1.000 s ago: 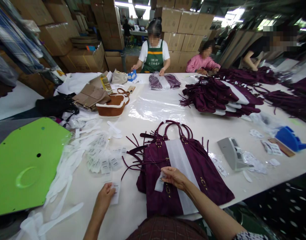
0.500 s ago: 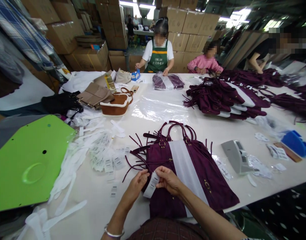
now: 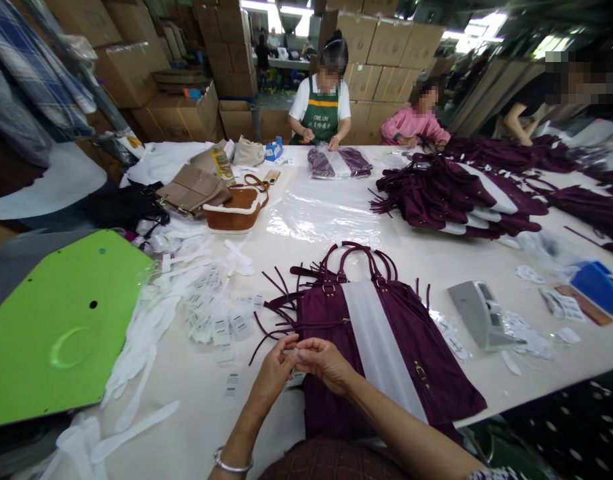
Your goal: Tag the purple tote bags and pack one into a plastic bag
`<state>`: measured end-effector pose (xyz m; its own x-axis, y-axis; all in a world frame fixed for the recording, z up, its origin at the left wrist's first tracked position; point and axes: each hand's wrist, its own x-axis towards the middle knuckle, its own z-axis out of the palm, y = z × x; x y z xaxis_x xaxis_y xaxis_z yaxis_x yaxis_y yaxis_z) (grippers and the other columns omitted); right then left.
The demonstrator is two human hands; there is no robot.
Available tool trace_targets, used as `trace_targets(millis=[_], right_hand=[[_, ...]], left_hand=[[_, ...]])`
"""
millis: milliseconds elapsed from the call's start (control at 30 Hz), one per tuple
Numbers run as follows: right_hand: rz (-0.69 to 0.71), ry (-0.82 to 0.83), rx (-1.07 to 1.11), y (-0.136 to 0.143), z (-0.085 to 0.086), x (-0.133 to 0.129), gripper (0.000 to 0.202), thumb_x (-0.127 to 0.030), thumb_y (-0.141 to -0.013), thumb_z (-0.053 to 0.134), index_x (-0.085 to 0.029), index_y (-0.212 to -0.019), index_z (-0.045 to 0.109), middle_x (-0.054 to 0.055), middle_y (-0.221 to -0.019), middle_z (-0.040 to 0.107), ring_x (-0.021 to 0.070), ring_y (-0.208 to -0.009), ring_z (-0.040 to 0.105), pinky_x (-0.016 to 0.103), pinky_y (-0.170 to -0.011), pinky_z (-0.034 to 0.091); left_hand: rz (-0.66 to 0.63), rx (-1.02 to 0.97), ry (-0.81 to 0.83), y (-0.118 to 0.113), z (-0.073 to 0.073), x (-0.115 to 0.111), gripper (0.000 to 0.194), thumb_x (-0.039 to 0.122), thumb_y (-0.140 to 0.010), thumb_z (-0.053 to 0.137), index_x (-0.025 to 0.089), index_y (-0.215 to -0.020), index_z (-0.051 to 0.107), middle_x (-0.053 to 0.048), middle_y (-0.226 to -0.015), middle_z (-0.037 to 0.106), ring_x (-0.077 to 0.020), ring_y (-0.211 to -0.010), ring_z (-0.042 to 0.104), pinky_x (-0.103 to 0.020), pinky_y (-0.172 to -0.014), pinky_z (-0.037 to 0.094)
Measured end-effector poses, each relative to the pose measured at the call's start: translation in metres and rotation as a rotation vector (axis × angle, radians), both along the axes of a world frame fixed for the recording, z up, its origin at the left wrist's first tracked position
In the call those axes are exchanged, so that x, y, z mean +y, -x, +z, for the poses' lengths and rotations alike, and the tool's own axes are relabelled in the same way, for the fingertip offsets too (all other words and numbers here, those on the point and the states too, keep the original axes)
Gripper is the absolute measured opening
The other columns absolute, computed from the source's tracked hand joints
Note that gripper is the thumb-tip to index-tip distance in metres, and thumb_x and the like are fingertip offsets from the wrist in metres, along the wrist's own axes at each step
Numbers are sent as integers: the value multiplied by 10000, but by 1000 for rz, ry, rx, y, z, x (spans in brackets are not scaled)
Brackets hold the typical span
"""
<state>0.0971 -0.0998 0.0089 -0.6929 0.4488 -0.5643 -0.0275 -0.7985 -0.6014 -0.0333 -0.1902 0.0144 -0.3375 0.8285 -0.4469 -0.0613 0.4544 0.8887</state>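
Note:
A dark purple handbag (image 3: pixel 326 333) lies flat before me, with a white paper strip (image 3: pixel 381 353) running down its front. Over its left edge my left hand (image 3: pixel 272 373) and my right hand (image 3: pixel 329 365) meet, their fingertips pinched together. Just below the fingers shows part of a white barcode label (image 3: pixel 296 380), mostly hidden by the hands. My right hand is closed on this label; what lies between the left fingertips is too small to make out. Thin purple tassels (image 3: pixel 266 333) spread beside the hands, left of the bag.
Loose barcode labels (image 3: pixel 211 313) lie left of the bag. A green panel (image 3: pixel 61 333) and white paper strips (image 3: pixel 131 373) take up the left side. A grey tape dispenser (image 3: pixel 479 313) stands at right, with stacked purple bags (image 3: pixel 451 193) behind. Co-workers stand across the table.
My right hand has moved left to meet my left fingertips. The label, in plain view before, is now mostly covered by the fingers. The bag stays in place.

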Motion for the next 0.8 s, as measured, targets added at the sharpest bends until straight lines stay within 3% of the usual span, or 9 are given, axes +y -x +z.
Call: trace_targets(millis=[133,233,400,500,600,700,800], right_hand=[[67,-15,6,-1,3,-1,408,-349,-568,907,-108,-837,718,65,-859,724,166,-796,687,362,-858,517],[61,-11,-40,0,2,-4,435,-352,-494,932,-110,-778,708,41,-776,711,160,-735,681,381,-859,516],[69,-12,-123,8,0,-7,462,-388,-409,943,-117,-655,661,3,-669,654,138,-660,637,361,-759,548],[128,-129,-178,15,-2,-7,448,-432,-465,909,-120,-692,680,-1,-684,637,115,-628,584,297,-621,542],[91,-317,-280,21,-3,-2,422,-436,-522,873,-132,-769,715,-15,-652,630,95,-580,544,211,-506,468],[1,-390,-247,25,3,3,423,-425,-594,836,-145,-899,748,8,-727,683,102,-598,570,201,-502,457],[-14,-386,-142,30,16,3,371,-434,-651,809,-142,-876,758,18,-758,701,84,-540,557,211,-500,459]], left_hand=[[-35,11,-2,2,-2,1,518,564,-836,513,187,-1176,616,-53,-970,693,-106,-552,514,-246,-513,427],[-32,50,-18,2,-6,2,452,543,-830,542,177,-1059,673,-29,-836,698,-134,-611,547,-249,-563,425],[80,97,-7,5,-13,0,395,520,-837,524,169,-890,699,-20,-779,697,-177,-722,605,-273,-670,464],[75,258,-20,11,-11,-7,349,483,-861,497,188,-810,677,-12,-775,687,-188,-769,615,-291,-735,466],[20,510,-43,17,-4,-16,337,454,-894,463,205,-749,638,-16,-781,667,-192,-785,610,-305,-756,453],[-87,738,-53,17,3,-21,308,396,-915,445,218,-741,627,-32,-792,661,-204,-814,608,-317,-767,447],[-204,876,-51,12,8,-23,298,328,-928,419,226,-754,638,-44,-791,661,-210,-814,610,-319,-760,444]])
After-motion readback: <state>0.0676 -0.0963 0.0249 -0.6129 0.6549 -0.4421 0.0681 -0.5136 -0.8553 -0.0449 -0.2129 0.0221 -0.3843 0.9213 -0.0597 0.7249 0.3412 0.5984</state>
